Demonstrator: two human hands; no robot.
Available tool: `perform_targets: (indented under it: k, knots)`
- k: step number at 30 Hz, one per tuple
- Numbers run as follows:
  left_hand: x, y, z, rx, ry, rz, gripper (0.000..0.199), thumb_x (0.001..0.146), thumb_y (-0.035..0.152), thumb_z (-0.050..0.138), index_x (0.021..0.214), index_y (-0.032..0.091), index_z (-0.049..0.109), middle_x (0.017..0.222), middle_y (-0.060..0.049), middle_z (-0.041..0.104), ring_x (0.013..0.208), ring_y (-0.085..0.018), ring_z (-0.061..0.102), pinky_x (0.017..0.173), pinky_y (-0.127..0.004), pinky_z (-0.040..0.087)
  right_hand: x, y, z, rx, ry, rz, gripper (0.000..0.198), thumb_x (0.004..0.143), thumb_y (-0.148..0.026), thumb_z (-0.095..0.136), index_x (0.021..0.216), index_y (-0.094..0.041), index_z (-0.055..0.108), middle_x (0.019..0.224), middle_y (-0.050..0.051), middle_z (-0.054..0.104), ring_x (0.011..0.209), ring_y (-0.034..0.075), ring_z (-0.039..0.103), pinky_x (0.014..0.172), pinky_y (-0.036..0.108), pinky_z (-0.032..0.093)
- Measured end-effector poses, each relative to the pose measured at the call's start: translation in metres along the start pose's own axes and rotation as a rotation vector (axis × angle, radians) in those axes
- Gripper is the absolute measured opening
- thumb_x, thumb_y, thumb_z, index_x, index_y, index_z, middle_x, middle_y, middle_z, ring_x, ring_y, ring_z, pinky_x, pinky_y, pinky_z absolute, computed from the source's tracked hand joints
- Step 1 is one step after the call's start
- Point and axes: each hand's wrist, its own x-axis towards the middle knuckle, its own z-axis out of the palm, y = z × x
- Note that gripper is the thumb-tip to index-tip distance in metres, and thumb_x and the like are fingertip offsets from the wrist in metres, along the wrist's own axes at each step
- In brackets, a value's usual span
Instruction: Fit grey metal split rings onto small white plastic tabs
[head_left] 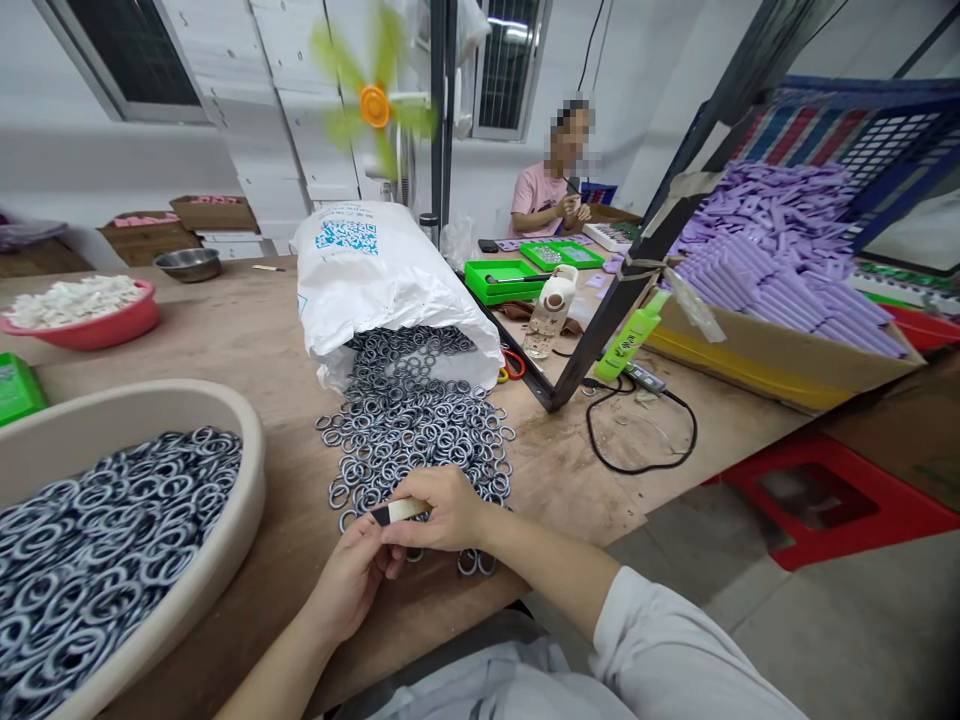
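Tool (pixel 406 509): pinched in right grip (pixel 448 510), held at dark end by left grip (pixel 357 572), lying lengthwise between both, near loose rings (pixel 427 432) on desk (pixel 570 480).

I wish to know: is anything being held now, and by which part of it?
Yes, a small two-coloured piece. The left grip pinches its dark end; the right grip holds its pale end. Exactly what it is cannot be told.
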Motion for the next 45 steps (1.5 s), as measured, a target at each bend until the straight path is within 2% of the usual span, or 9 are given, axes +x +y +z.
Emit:
perform_targets:
  k: [6,13,25,33,41,45]
  knots:
    - [0.001,-0.003,-0.002,0.004,0.006,-0.001,0.046,0.062,0.052,0.081,0.063,0.017,0.051,0.054,0.003,0.050,0.047,-0.008,0.041,0.048,-0.024,0.032,-0.001,0.001,0.001,0.032,0.045,-0.031,0.043,0.085,-0.061,0.058,0.080,-0.019,0.065,0.067,0.001,0.065,0.060,0.011,0.058,0.058,0.022,0.042]
    - [0.001,-0.003,-0.002,0.016,0.011,0.007,0.047,0.063,0.054,0.080,0.062,0.016,0.052,0.056,0.002,0.051,0.049,-0.009,0.043,0.048,-0.025,0.033,-0.002,0.003,0.006,-0.014,-0.008,0.032,0.037,0.084,-0.057,0.063,0.080,-0.019,0.064,0.068,0.000,0.065,0.060,0.011,0.057,0.058,0.021,0.043]
    - [-0.001,-0.001,0.000,0.016,0.035,-0.021,0.048,0.059,0.056,0.081,0.062,0.017,0.053,0.055,0.002,0.051,0.050,-0.010,0.042,0.049,-0.026,0.034,-0.001,0.003,0.009,-0.008,0.022,0.023,0.049,0.082,-0.068,0.059,0.078,-0.019,0.065,0.066,0.000,0.065,0.057,0.010,0.058,0.058,0.022,0.044]
    - [-0.002,0.000,0.002,0.026,0.058,-0.042,0.053,0.054,0.061,0.083,0.060,0.017,0.053,0.054,0.002,0.051,0.049,-0.010,0.042,0.049,-0.025,0.035,-0.002,0.003,0.010,0.050,0.075,-0.004,0.051,0.084,-0.069,0.054,0.076,-0.019,0.064,0.063,0.000,0.062,0.057,0.011,0.057,0.057,0.022,0.043]
    - [0.000,-0.001,0.000,0.028,0.054,-0.042,0.053,0.054,0.060,0.083,0.061,0.017,0.053,0.054,0.002,0.052,0.048,-0.009,0.043,0.049,-0.025,0.035,-0.002,0.004,0.011,-0.011,0.024,0.011,0.048,0.083,-0.066,0.058,0.078,-0.019,0.064,0.066,0.000,0.063,0.059,0.011,0.057,0.058,0.022,0.043]
    - [0.001,0.000,0.001,0.027,0.068,-0.049,0.055,0.051,0.062,0.084,0.061,0.017,0.054,0.054,0.002,0.053,0.048,-0.009,0.043,0.048,-0.025,0.036,-0.001,0.004,0.010,0.009,0.054,0.004,0.051,0.083,-0.068,0.056,0.076,-0.019,0.064,0.063,0.000,0.063,0.057,0.010,0.056,0.056,0.022,0.041]
